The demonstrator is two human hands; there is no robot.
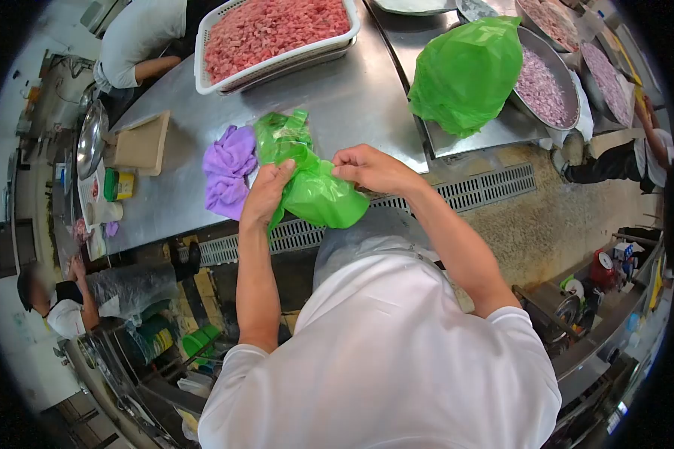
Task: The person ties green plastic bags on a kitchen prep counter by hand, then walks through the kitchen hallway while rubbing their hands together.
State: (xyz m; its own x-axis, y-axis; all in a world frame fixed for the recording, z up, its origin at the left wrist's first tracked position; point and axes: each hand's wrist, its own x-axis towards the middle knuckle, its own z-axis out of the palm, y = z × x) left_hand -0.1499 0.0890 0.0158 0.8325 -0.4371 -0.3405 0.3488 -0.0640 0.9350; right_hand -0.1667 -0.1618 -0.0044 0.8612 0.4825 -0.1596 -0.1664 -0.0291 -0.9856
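Observation:
Both hands hold a crumpled green plastic bag (323,196) at the near edge of the steel table. My left hand (271,191) grips its left side with the thumb on top, fingers closed. My right hand (371,168) pinches the bag's upper right edge. Just beyond, more green plastic bags (283,133) lie on the metal. A bunched purple cloth (228,172) rests directly left of them. Whether anything is inside the held bag cannot be made out.
A white basket of diced meat (277,41) stands at the back. Right of it are a puffed green bag (468,75) and a bowl of chopped pieces (543,86). A tan tray (142,144) lies left. Other people stand left and right.

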